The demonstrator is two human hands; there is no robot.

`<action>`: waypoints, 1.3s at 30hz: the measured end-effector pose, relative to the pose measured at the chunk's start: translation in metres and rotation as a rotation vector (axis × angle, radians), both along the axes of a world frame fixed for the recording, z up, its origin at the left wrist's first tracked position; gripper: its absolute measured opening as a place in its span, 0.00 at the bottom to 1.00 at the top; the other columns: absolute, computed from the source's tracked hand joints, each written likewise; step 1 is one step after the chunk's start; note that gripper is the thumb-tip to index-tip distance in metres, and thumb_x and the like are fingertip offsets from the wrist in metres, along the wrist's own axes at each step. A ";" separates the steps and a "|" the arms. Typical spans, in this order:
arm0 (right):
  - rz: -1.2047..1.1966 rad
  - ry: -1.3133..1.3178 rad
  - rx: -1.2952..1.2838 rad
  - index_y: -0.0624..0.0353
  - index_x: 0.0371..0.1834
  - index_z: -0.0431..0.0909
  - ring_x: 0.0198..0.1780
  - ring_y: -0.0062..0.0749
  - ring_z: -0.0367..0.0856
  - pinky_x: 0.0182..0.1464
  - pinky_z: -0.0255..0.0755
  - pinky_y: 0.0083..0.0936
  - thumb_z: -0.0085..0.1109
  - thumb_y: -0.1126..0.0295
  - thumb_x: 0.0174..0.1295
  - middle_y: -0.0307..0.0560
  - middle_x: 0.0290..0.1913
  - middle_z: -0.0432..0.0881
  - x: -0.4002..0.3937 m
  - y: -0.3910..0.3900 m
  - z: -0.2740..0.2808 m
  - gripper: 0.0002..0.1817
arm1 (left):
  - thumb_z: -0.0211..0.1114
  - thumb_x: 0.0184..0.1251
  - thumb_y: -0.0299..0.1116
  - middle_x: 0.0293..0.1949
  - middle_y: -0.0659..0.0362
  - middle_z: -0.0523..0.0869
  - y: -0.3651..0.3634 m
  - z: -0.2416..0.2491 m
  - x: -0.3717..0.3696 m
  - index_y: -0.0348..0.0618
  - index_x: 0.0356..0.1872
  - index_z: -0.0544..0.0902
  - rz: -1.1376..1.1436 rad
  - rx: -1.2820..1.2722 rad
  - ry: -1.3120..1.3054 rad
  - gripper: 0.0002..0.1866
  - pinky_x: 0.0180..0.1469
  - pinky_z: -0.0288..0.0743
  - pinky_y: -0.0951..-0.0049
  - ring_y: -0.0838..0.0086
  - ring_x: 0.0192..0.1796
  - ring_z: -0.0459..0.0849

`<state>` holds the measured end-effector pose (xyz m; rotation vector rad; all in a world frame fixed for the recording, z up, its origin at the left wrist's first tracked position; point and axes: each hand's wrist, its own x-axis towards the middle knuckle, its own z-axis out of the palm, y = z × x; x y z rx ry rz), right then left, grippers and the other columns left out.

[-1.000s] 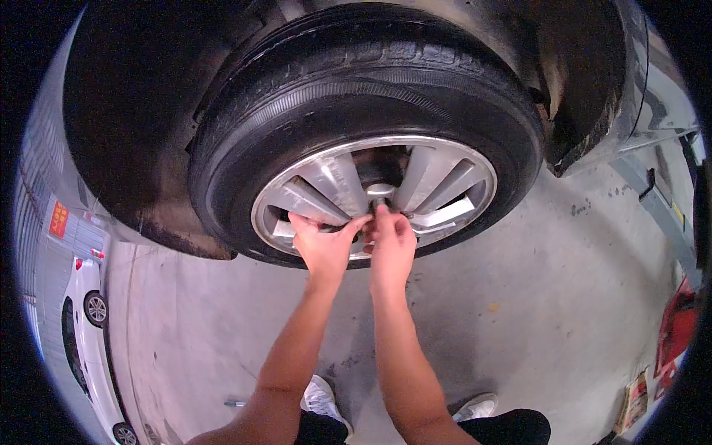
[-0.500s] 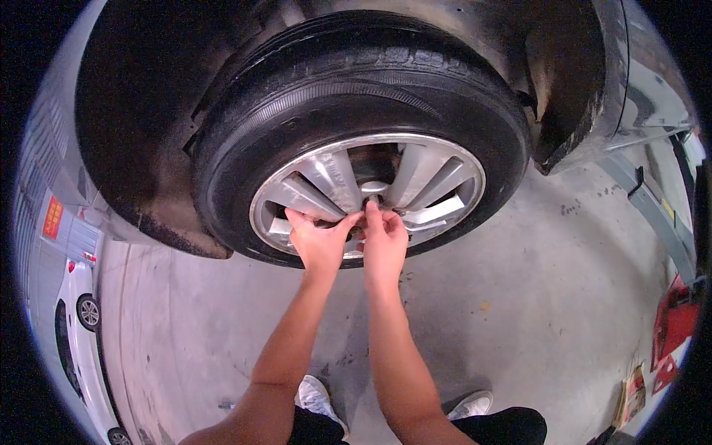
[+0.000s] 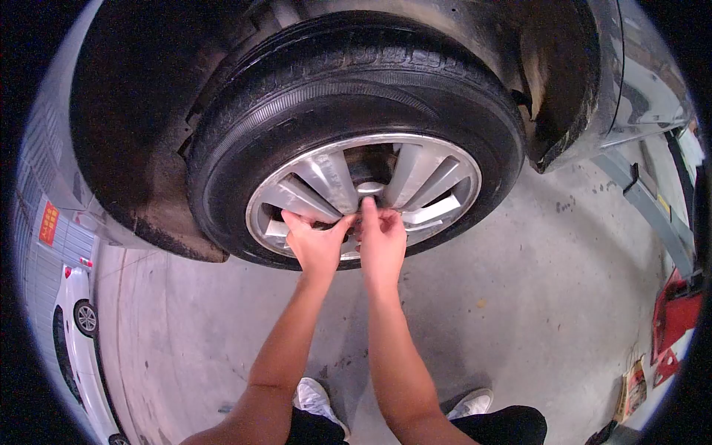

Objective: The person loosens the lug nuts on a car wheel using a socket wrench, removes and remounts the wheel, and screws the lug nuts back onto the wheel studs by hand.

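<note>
A car wheel with a black tyre (image 3: pixel 289 141) and a silver spoked rim (image 3: pixel 330 178) hangs in the wheel arch above the floor. At the lower part of its hub is my left hand (image 3: pixel 317 245), thumb pointing in toward the middle and the other fingers bent out of sight. Close beside it, my right hand (image 3: pixel 383 245) has its fingers closed, with one finger reaching up to just below the round centre cap (image 3: pixel 369 189). Whatever small thing either hand pinches is hidden by the fingers.
A grey lift arm (image 3: pixel 656 204) extends at the right, with a red object (image 3: pixel 676 315) below it. A white car (image 3: pixel 78 348) stands at far left near a red sign (image 3: pixel 48 222). My white shoes (image 3: pixel 314 399) are on the concrete floor (image 3: pixel 460 334).
My right hand's finger has slid slightly up toward the centre cap. My left hand stays nearly in place, and the view has shifted a little.
</note>
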<state>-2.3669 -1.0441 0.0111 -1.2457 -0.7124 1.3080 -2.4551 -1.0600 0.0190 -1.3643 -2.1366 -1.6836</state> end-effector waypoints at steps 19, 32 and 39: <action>0.044 0.391 -0.090 0.61 0.28 0.79 0.25 0.17 0.73 0.29 0.67 0.22 0.62 0.52 0.74 0.36 0.23 0.79 0.006 0.001 0.000 0.24 | 0.92 0.37 0.41 0.38 0.44 0.90 -0.003 0.007 0.005 0.29 0.52 0.68 -0.040 0.008 -0.033 0.47 0.42 0.83 0.62 0.59 0.40 0.91; 0.111 0.394 -0.095 0.56 0.29 0.79 0.23 0.15 0.72 0.24 0.62 0.19 0.64 0.54 0.73 0.33 0.24 0.79 0.004 0.000 0.000 0.19 | 0.92 0.38 0.39 0.41 0.42 0.90 -0.004 0.010 0.007 0.29 0.54 0.68 -0.040 -0.033 -0.049 0.47 0.43 0.83 0.62 0.59 0.42 0.91; 0.168 0.480 -0.200 0.52 0.29 0.78 0.22 0.14 0.66 0.23 0.55 0.17 0.64 0.59 0.72 0.30 0.23 0.75 0.018 0.006 0.016 0.14 | 0.92 0.38 0.37 0.42 0.43 0.90 -0.003 0.007 0.006 0.29 0.54 0.67 -0.059 0.009 -0.016 0.47 0.43 0.83 0.64 0.60 0.41 0.90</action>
